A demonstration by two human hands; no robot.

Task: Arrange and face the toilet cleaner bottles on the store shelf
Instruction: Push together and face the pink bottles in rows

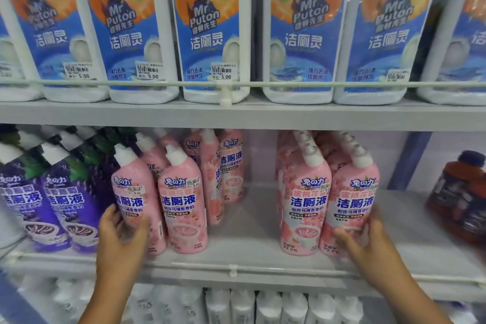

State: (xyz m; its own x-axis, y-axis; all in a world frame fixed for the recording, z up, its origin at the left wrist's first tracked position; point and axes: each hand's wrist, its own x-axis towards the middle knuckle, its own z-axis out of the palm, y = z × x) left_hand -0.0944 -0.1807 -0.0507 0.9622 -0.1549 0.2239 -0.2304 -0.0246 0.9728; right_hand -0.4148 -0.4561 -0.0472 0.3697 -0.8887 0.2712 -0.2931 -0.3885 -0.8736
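Across the middle of the frame, the middle shelf [244, 221] carries pink toilet cleaner bottles in two groups with a bare gap between them. The left group shows two front bottles and at least four more behind them; the right group shows two front bottles with further ones behind, too crowded to count.

The left hand [119, 231], at lower left, has its grip wrapped on the left front pink bottle [136, 200], thumb on the label and fingers round the side next to the purple bottles. This bottle tilts with its cap toward the upper left. Just beside it stands the second front pink bottle [182, 208].

The right hand [368, 237], at lower right, has its grip closed round the lower part of the rightmost pink bottle [352, 202], which touches its neighbour pink bottle [305, 205].

At far left, two front purple toilet cleaner bottles [65, 208] show their labels, with more behind. The upper shelf [236, 113] holds six clearly seen white Mr Puton jugs [207, 29] behind a rail. A dark red container [460, 192] sits at far right, blurred.
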